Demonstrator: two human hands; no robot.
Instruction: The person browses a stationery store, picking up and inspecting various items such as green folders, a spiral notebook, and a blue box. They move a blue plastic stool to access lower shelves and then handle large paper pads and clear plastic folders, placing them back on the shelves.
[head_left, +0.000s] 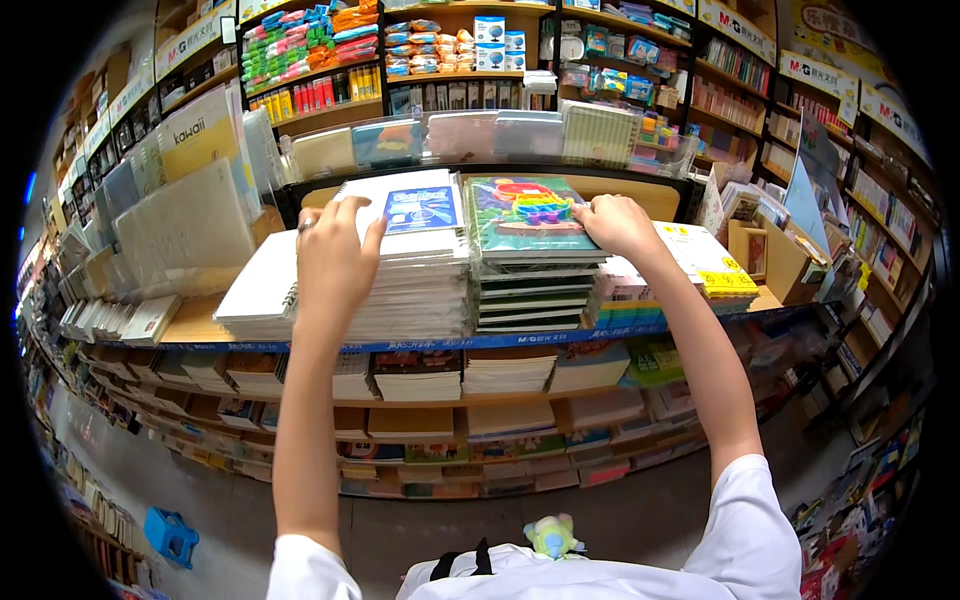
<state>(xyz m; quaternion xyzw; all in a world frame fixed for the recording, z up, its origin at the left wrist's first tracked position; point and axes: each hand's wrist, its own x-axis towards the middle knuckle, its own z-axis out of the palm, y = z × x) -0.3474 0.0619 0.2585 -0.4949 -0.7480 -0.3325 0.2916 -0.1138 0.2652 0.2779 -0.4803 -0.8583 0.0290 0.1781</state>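
Observation:
My left hand, with a ring on one finger, is over the left side of a tall stack of white notebooks. Its thumb and fingers are apart, and nothing shows in its grasp. The top notebook bears a blue printed panel. Right beside that stack stands a pile of spiral-bound notebooks in clear wrap. Its top cover is dark green with a colourful picture. My right hand touches the right edge of this cover with bent fingers. Its thumb is hidden, so the grip is unclear.
A lower white stack lies left, and pads with a yellow band lie right. Clear upright dividers line the back. More notebooks fill shelves below. A blue plastic stool stands on the floor at lower left.

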